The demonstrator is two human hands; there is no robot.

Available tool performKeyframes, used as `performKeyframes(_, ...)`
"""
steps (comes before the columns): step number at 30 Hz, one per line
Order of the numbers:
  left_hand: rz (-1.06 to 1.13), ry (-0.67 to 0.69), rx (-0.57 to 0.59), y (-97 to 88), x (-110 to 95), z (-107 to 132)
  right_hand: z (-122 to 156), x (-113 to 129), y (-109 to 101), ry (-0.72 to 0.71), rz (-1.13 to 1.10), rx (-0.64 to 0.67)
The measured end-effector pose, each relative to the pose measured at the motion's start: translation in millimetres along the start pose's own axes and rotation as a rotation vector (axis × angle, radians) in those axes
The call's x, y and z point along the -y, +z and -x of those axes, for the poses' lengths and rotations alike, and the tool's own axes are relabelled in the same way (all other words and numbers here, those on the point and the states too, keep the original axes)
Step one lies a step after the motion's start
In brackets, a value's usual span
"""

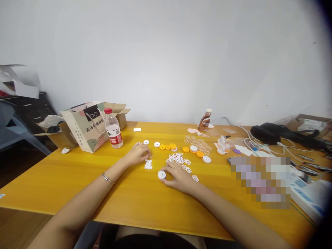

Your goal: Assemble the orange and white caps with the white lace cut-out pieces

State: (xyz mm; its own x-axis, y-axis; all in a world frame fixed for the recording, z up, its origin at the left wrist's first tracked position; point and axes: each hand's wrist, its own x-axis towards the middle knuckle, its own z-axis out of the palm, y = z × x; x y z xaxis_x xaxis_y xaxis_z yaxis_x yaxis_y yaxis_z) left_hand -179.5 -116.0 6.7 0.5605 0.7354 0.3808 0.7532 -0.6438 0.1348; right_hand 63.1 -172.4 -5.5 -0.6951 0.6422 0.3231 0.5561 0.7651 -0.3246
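Observation:
My right hand (178, 176) pinches a white round disc-shaped part (161, 175) by its edge, between thumb and fingers, just over the table. Beside and behind that hand lies a spread of white perforated plastic discs (177, 158). My left hand (137, 153) is bent downward, its fingertips drawn together by a little pile of small white round pieces (148, 164); whatever they grip is too small to make out. Past both hands runs a row of orange round parts (167, 147), mixed with white round parts (206, 159).
Clear plastic rings (198, 143) are grouped behind the orange parts, near a brown drink bottle (204, 121). To the left stand a water bottle (113, 129) and a paper bag (85, 128). White cables (261, 138) and a black bag-like item (269, 133) clutter the right.

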Motion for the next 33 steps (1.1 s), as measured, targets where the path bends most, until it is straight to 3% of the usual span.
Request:
performKeyframes(3,0.246,-0.041,-0.008,-2.9,-12.4,2.3,0.0,-1.5,0.9,0.004,-0.001,0.002)
performKeyframes(8,0.634,-0.142,0.074,-1.9,-37.4,5.2,0.6,-3.4,1.8,0.009,0.003,-0.013)
performKeyframes(13,0.756,-0.119,0.131,-1.4,-49.6,7.8,0.4,-4.6,2.6,0.009,0.003,-0.004)
performKeyframes(18,0.668,-0.021,0.154,0.5,-50.1,8.4,0.5,-6.2,3.4,0.007,-0.003,-0.007)
performKeyframes(27,0.083,0.250,0.107,6.1,-65.9,12.5,-0.8,-10.6,8.0,0.007,-0.006,-0.033)
performKeyframes(33,-0.080,0.313,0.105,6.6,-70.0,13.8,-0.7,-10.7,8.3,0.001,-0.005,-0.043)
